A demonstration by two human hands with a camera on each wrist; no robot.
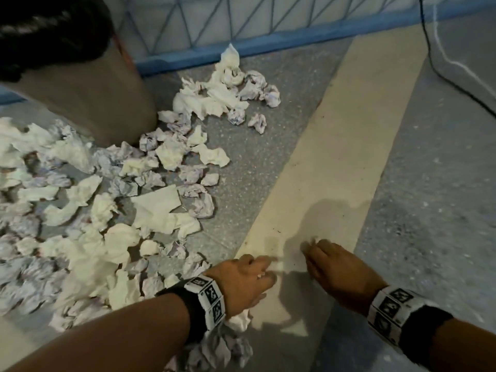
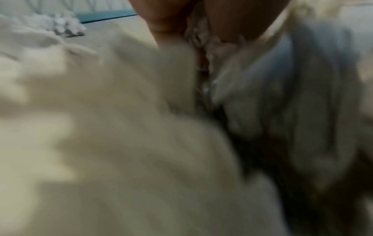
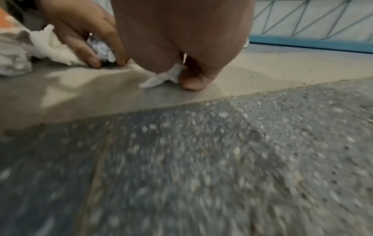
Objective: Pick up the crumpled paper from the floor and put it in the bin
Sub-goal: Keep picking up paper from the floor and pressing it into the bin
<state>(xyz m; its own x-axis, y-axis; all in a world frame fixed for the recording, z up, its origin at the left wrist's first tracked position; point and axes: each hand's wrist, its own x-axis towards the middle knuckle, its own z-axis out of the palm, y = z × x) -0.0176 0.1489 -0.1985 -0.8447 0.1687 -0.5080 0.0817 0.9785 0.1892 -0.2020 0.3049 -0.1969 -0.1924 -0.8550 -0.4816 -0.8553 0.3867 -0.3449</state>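
Several crumpled papers (image 1: 150, 210) lie in a wide heap across the grey floor, left of both hands. The tan bin (image 1: 88, 87) with a black liner stands at the upper left. My left hand (image 1: 255, 275) reaches down at the heap's right edge, and its fingers (image 3: 88, 47) curl round a printed paper ball (image 3: 102, 49). My right hand (image 1: 324, 259) is down on the cream floor stripe, pinching a small white paper scrap (image 3: 161, 77) between thumb (image 3: 191, 81) and fingers. The left wrist view is blurred, with white paper filling it.
A blue-framed barrier (image 1: 241, 49) with a triangle pattern runs along the back. A black cable (image 1: 440, 76) and a white cord cross the floor at the upper right. The cream stripe (image 1: 335, 162) runs diagonally between grey speckled floor areas. More paper balls (image 1: 222, 350) lie under my left forearm.
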